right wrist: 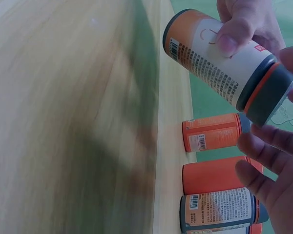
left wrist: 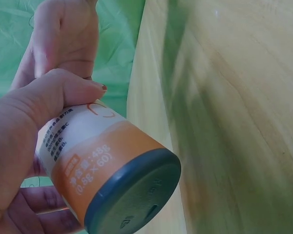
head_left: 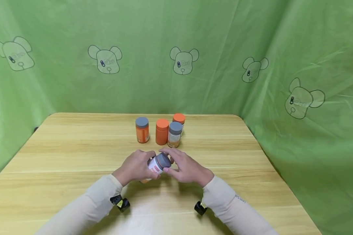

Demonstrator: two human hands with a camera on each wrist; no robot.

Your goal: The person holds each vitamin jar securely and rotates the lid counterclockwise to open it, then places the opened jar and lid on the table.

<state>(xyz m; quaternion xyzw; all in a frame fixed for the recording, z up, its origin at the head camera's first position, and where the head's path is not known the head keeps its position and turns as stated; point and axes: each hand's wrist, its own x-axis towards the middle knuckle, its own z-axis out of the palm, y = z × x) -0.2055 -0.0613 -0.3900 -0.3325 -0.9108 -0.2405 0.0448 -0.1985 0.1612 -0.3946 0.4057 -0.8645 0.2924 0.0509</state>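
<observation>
A pill bottle [head_left: 154, 165] with a white and orange label and a grey cap [head_left: 164, 160] is tilted above the table. My left hand [head_left: 137, 166] grips it round the body, its thumb [left wrist: 78, 90] across the label in the left wrist view. My right hand [head_left: 188, 165] is spread loosely about the cap, with fingers [right wrist: 271, 161] bent a little below it in the right wrist view. Whether a fingertip touches the cap is hard to tell. The bottle's dark base [left wrist: 136, 195] faces the left wrist camera.
Beyond the hands stand an orange bottle with a grey cap [head_left: 142, 130], an all-orange bottle [head_left: 161, 133], a white-labelled bottle with a grey cap [head_left: 175, 135] and, partly hidden behind it, an orange-capped bottle [head_left: 178, 118]. Green curtains [head_left: 147, 88] surround the wooden table [head_left: 76, 147].
</observation>
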